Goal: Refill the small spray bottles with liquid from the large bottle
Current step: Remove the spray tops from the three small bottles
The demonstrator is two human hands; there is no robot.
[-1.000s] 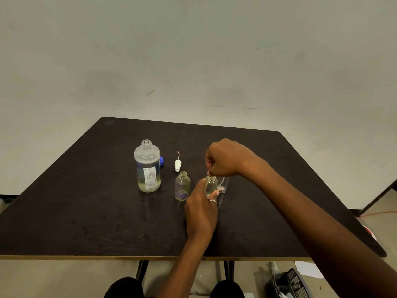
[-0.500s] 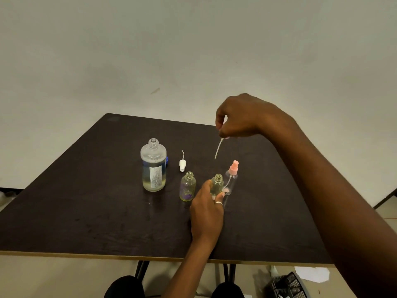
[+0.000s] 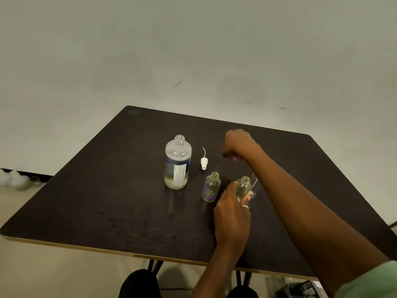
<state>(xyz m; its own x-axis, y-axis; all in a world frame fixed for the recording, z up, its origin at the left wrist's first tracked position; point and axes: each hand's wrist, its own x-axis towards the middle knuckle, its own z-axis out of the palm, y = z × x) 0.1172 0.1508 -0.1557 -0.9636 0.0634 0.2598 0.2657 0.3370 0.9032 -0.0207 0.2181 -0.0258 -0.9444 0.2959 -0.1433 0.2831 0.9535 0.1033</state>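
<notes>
The large clear bottle (image 3: 177, 164) stands uncapped on the dark table (image 3: 107, 201), partly filled with pale liquid. A white spray head (image 3: 204, 161) lies just to its right. An open small bottle with a purple label (image 3: 211, 187) stands in front of that. My left hand (image 3: 232, 209) grips a second open small bottle (image 3: 243, 187). A slim clear bottle (image 3: 254, 187) stands behind it, its top hidden by my right forearm. My right hand (image 3: 238, 145) is low over the table behind the small bottles, fingers curled down around the pulled-out spray head, which is mostly hidden.
The table's front edge (image 3: 129, 253) runs close above my knees. A dark device and papers (image 3: 300, 287) lie on the floor at the bottom right. A pale wall rises beyond the table's far edge.
My right hand lifted the spray head with its tube out of the second small bottle, raised it, then brought it down toward the table behind the bottles. My left hand kept hold of the bottle.
</notes>
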